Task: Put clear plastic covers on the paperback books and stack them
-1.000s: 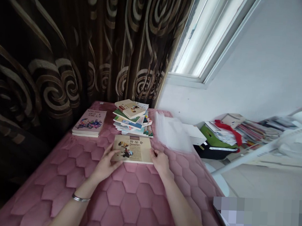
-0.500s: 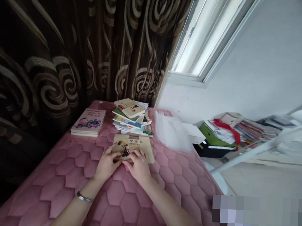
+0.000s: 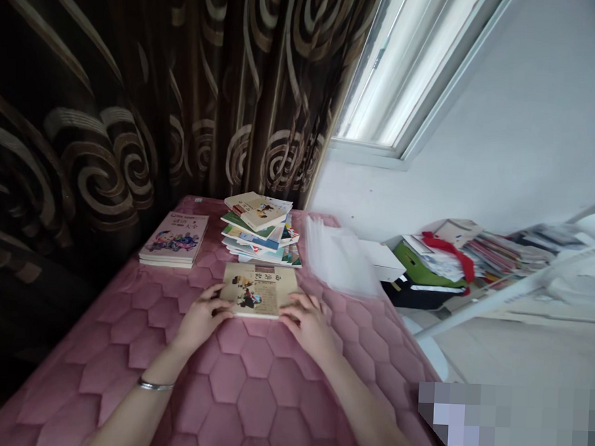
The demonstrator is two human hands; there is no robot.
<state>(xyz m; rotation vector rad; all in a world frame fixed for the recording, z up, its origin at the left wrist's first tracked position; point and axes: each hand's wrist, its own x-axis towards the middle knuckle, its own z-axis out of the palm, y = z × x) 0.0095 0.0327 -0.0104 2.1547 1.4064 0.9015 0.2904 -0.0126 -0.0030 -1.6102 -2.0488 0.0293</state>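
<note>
A cream book [image 3: 251,293] with small dark figures on its cover lies flat on the pink quilted surface [image 3: 258,385], in front of me. My left hand [image 3: 205,314] grips its left edge, thumb by the near left corner. At the opposite side, my right hand [image 3: 307,322] has its fingers on the plain right part of the book and its thumb by the near edge. Just beyond is an uneven stack of books [image 3: 260,231], topped by another cream book.
A neat pile of purple-and-white books [image 3: 176,241] sits to the left. Clear plastic sleeves [image 3: 340,261] and a white box [image 3: 385,261] lie right of the stack. Past the edge are a green-and-black bin [image 3: 418,271] of papers and a white fan [image 3: 521,289]. A patterned curtain [image 3: 209,101] hangs behind.
My right hand has slid right, from the middle of the book's near edge to its right side. My left hand has shifted slightly left, uncovering more of the cover.
</note>
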